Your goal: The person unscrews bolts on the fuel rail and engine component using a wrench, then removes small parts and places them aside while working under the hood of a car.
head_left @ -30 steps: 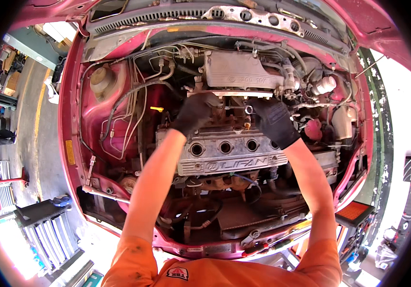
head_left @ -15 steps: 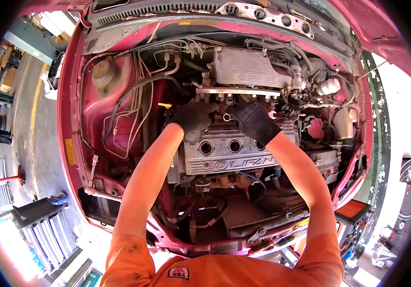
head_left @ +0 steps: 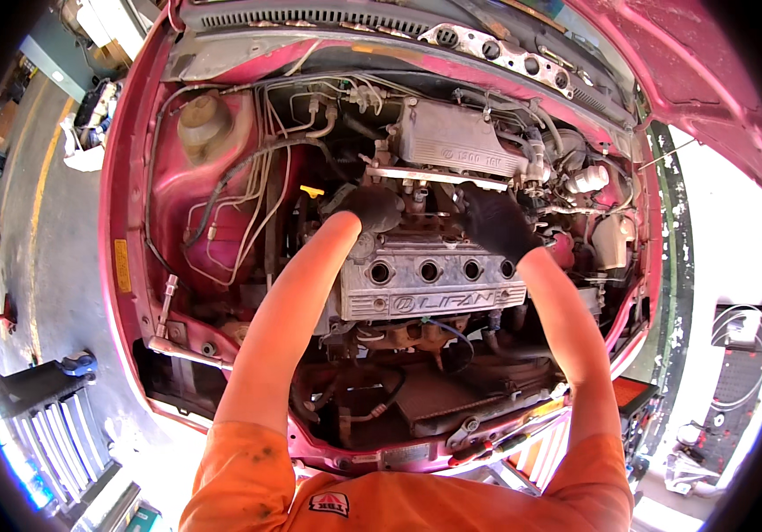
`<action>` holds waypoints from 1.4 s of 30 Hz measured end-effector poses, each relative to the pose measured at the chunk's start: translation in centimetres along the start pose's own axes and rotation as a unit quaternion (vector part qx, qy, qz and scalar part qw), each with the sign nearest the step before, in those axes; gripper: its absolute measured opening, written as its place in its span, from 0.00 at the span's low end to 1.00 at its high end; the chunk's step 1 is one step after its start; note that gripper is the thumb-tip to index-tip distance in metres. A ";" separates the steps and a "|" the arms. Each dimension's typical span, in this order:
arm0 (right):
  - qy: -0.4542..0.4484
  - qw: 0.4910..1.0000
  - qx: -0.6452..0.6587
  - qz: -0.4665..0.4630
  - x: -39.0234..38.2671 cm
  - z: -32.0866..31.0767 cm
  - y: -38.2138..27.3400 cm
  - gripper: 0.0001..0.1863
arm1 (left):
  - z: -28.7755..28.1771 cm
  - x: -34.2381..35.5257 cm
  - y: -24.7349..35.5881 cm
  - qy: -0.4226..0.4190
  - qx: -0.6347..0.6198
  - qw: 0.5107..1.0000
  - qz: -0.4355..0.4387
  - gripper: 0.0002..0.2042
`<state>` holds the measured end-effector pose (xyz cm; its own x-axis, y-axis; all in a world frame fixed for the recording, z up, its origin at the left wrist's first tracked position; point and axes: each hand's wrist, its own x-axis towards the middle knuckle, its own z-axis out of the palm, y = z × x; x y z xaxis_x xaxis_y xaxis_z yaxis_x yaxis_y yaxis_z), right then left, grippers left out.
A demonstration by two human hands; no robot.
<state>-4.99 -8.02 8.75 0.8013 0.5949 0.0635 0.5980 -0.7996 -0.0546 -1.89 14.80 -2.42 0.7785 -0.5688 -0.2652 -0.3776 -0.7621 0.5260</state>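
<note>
Both my hands wear black gloves and reach over the engine in the open bay. My left hand is curled at the left end of the metal fuel rail; its fingers are bent and I cannot see what they hold, if anything. My right hand is bent over the gap between the rail and the silver valve cover. A small metal end of a wrench seems to show at its fingertips; the rest is hidden by the glove. Between my hands an injector sits under the rail.
A ribbed intake cover lies behind the rail. The yellow dipstick handle rises left of my left hand. A ratchet with extension rests on the left front edge. A metal gasket lies by the windscreen. Pliers lie at the front.
My hands have moved apart, the right one to the right. The wrench's ring end, which showed between them, is out of sight. The view has shifted slightly.
</note>
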 end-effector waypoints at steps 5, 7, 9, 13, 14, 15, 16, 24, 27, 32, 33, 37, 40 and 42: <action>0.209 0.927 -0.220 -0.221 3.1 -6.0 -2.2 0.12 | -0.7 -0.5 0.3 -0.033 0.011 0.999 -0.008 0.17; 0.168 0.974 -0.150 -0.022 3.8 -4.8 -4.4 0.11 | -0.5 -0.2 -0.3 -0.031 0.032 0.999 0.015 0.16; 0.152 0.982 -0.108 0.029 5.6 -4.3 -6.3 0.09 | -0.2 0.1 -0.4 -0.027 0.018 0.999 0.023 0.16; 0.033 0.975 -0.175 0.130 7.5 2.8 -6.6 0.13 | -0.2 0.6 -0.2 -0.024 -0.035 0.999 0.010 0.16; 0.012 0.970 -0.186 0.155 7.0 5.6 -5.1 0.15 | -0.4 0.4 0.3 -0.031 -0.049 0.998 0.013 0.16; -0.045 0.961 -0.152 0.227 7.7 5.0 -5.9 0.16 | -1.8 -0.7 1.0 -0.053 -0.031 0.998 -0.008 0.16; -0.037 0.967 -0.151 0.200 8.2 4.6 -6.2 0.16 | -2.3 -1.2 1.3 -0.026 -0.030 0.999 -0.006 0.16; 0.081 0.987 -0.115 0.084 9.7 2.5 -9.8 0.17 | -4.8 -3.5 1.4 0.148 0.009 0.987 0.060 0.16; -0.010 0.970 -0.205 0.128 8.5 3.9 -5.5 0.14 | -4.5 -0.8 0.4 0.105 -0.032 0.994 0.027 0.14; 0.094 0.989 -0.091 0.072 10.1 0.9 -6.7 0.08 | 1.9 1.4 -2.3 0.032 -0.024 0.999 0.009 0.11; 0.020 0.996 -0.082 0.028 8.7 0.3 -4.3 0.10 | 1.7 1.3 -1.6 0.033 -0.065 0.997 -0.007 0.11; -0.202 0.893 -0.292 -0.277 3.6 -1.8 0.8 0.11 | 1.0 1.0 -0.7 0.067 -0.078 0.994 -0.027 0.10; -0.370 0.880 -0.202 -0.217 3.4 -1.4 2.3 0.13 | 0.7 0.9 -0.7 0.107 -0.006 0.994 -0.017 0.10; -0.388 0.910 -0.044 -0.137 4.1 -1.5 2.2 0.12 | 1.1 1.1 -0.7 0.123 0.028 0.992 -0.011 0.10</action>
<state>-0.47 -7.46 10.42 0.4148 0.6243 -0.6620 0.8006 -0.5962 -0.0606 -1.34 14.38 -4.02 0.8832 -0.4642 -0.0670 -0.3811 -0.7936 0.4743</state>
